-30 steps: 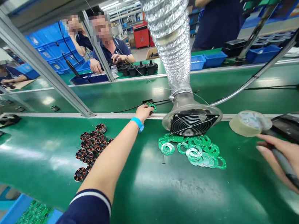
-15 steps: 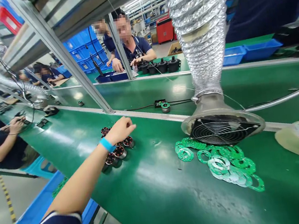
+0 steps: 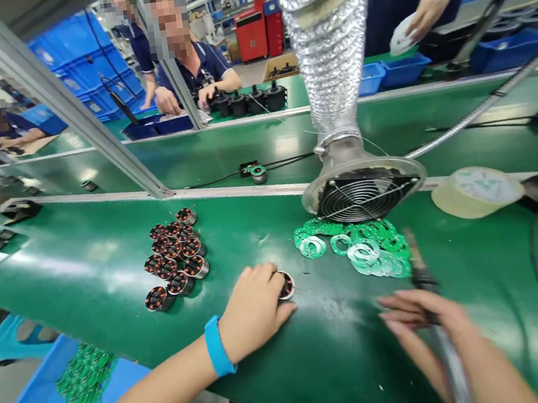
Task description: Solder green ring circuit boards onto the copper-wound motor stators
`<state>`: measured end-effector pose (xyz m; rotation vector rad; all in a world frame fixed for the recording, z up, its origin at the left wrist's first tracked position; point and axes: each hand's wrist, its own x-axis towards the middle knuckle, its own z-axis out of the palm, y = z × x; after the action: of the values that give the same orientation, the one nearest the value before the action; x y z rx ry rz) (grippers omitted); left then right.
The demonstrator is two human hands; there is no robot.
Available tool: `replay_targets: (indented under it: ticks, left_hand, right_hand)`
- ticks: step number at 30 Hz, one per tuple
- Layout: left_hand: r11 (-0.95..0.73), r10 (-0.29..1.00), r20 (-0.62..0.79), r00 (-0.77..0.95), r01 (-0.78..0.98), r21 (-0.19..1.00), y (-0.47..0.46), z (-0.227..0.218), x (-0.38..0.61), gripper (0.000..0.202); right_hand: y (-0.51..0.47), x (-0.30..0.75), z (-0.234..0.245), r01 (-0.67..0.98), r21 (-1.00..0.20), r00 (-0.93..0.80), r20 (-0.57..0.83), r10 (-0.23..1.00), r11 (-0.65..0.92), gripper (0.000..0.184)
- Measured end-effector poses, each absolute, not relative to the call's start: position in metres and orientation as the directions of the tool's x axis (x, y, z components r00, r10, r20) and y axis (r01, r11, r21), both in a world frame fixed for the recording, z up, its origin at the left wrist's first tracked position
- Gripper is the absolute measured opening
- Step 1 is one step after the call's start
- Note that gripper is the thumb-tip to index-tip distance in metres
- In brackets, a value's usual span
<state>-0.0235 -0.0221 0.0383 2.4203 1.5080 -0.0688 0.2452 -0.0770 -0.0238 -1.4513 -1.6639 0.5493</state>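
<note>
My left hand [image 3: 253,309], with a blue wristband, rests on the green bench and its fingers are closed round a small round motor stator [image 3: 286,284] with copper windings. Several more stators [image 3: 173,257] stand in a cluster to its left. My right hand [image 3: 438,338] is at the lower right, blurred by motion, fingers wrapped round a dark pen-shaped tool [image 3: 419,271] whose tip points up toward a pile of green ring-shaped circuit boards [image 3: 359,246].
A silver flexible duct ending in a fan grille [image 3: 364,192] hangs over the ring pile. A tape roll [image 3: 476,191] lies at right, cables beyond. A blue bin of green boards [image 3: 81,378] sits below left. Other people work across the conveyor; a stator [image 3: 258,172] lies on it.
My left hand drew back from the far rail, passed the stator cluster, and now holds one stator near me. My right hand moved leftward with the tool toward the rings.
</note>
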Motion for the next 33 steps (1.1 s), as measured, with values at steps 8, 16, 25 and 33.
replay_targets:
  ticks: [8,16,25,33]
  left_hand:
    - [-0.48,0.784,-0.163,0.599,0.752,0.452,-0.033,0.023,-0.003,0.048]
    - [-0.478,0.768,-0.075,0.636,0.648,0.593,-0.026,0.015,0.004,0.033]
    - [-0.446,0.825,-0.111,0.554,0.759,0.475,-0.008,0.023,-0.002,0.036]
    - [-0.557,0.701,-0.129,0.702,0.651,0.516,-0.005,0.009,-0.009,0.06]
  right_hand:
    - [-0.07,0.181,-0.014,0.527,-0.841,-0.025,0.128,0.992,0.122,0.022]
    - [-0.066,0.192,-0.009,0.76,-0.577,-0.089,0.363,0.928,0.299,0.019]
    - [-0.02,0.224,-0.026,0.873,-0.458,0.011,0.364,0.932,0.169,0.024]
    - [-0.043,0.211,-0.033,0.821,-0.48,-0.158,0.327,0.932,0.308,0.023]
